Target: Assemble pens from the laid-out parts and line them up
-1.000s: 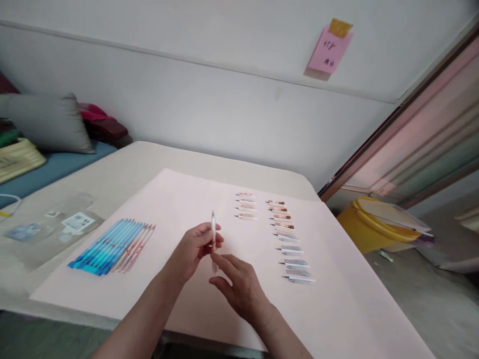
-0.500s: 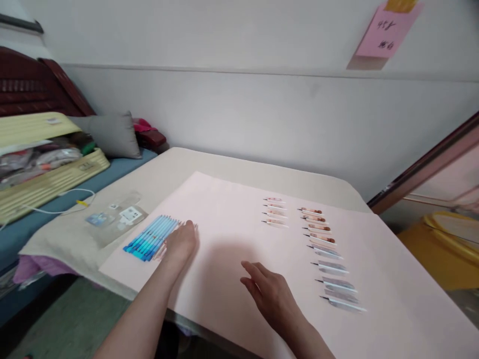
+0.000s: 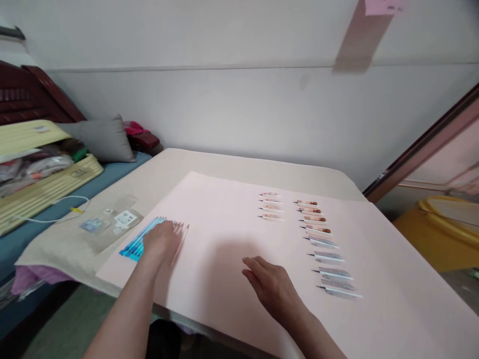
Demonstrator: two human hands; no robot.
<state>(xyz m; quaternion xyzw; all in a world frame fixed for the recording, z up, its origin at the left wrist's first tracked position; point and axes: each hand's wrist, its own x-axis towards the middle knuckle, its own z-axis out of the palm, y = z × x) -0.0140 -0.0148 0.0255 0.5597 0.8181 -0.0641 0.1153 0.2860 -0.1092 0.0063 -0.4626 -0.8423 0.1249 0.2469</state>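
Observation:
My left hand (image 3: 161, 239) lies over a row of slim blue pens (image 3: 136, 244) at the left of the pink sheet. The back of the hand hides its fingers and part of the row, so whether it grips a pen is not visible. Pale pointed tips (image 3: 181, 226) show just past its knuckles. Above the middle of the sheet hovers my right hand (image 3: 271, 281), thumb and fingers apart, with nothing in it. To its right, several thin dark-tipped pens in sleeves (image 3: 331, 257) lie in a column, and a shorter column of pale ones (image 3: 271, 208) sits farther back.
The pink sheet (image 3: 220, 199) covers most of the cream-clothed table (image 3: 232, 167). A clear plastic packet (image 3: 116, 222) with labels lies at the left. Beyond it are a yellow case (image 3: 71, 182) with a white cord and a grey cushion (image 3: 101, 137). A yellow tub (image 3: 430, 234) stands at right.
My left hand has moved left, over the blue pens, uncovering pale pointed tips at its right. My right hand has hardly moved. The view has shifted slightly.

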